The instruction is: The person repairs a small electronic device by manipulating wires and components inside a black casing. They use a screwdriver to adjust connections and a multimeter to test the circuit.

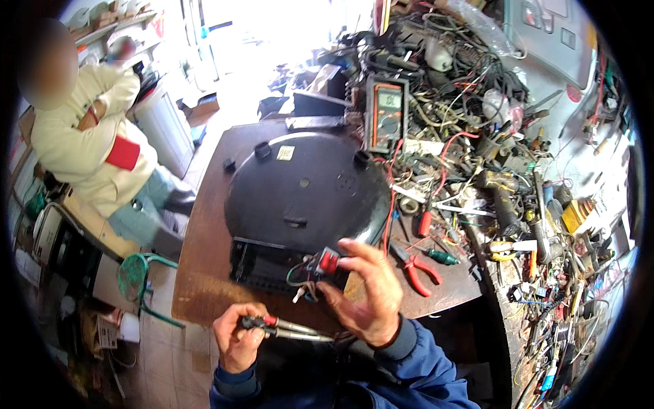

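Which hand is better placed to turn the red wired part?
Probably the right hand: its thumb and index finger are at the red wired part, while the left hand is farther away, occupied with a metal-shafted tool.

Left hand [235, 339] grips pronged tool [298, 335]; right hand [373, 296] beside red switch [328, 262]; round black casing [313, 201] on table [202, 255], pliers [411, 263] nearby.

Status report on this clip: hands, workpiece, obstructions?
Left hand holding two-pronged tool. Right hand at red component, contact unclear. Black round housing on table. Red-handled pliers nearby, seemingly not blocking.
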Available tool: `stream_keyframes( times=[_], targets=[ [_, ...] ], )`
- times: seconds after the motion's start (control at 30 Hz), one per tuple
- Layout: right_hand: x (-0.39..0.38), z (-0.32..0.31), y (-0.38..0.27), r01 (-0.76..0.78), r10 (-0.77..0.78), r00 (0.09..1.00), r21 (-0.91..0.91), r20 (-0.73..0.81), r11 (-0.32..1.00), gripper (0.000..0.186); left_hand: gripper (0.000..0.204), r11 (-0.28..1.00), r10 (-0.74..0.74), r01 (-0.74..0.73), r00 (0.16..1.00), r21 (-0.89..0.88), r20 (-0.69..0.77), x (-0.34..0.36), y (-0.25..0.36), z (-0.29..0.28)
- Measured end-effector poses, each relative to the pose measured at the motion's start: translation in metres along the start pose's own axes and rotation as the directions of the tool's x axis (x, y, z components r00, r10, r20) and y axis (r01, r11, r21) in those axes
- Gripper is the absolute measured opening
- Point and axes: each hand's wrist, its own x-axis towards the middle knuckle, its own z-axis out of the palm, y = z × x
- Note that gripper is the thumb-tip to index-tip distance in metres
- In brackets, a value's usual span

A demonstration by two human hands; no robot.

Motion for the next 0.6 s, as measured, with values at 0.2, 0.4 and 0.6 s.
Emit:
stream_keyframes(
  times=[0.2,0.4,0.6],
  targets=[
    [0.003,0.018,0.004,0.062,-0.058,0.998,0.141,-0.033,0.988,0.041,0.035,0.999,0.018,-0.021,0.997,-0.033,-0.069,-0.003,0.002,0.002],
    [0.002,0.018,0.008,-0.013,0.024,0.999,0.233,-0.045,0.972,0.035,0.031,0.997,-0.02,0.014,0.997,0.082,0.075,0.004,0.016,0.001],
    [-0.002,0.019,0.015,0.064,-0.06,0.998,0.213,-0.027,0.975,0.04,0.028,0.991,-0.092,0.09,0.996,0.102,0.014,0.002,0.02,0.005]
  ],
)
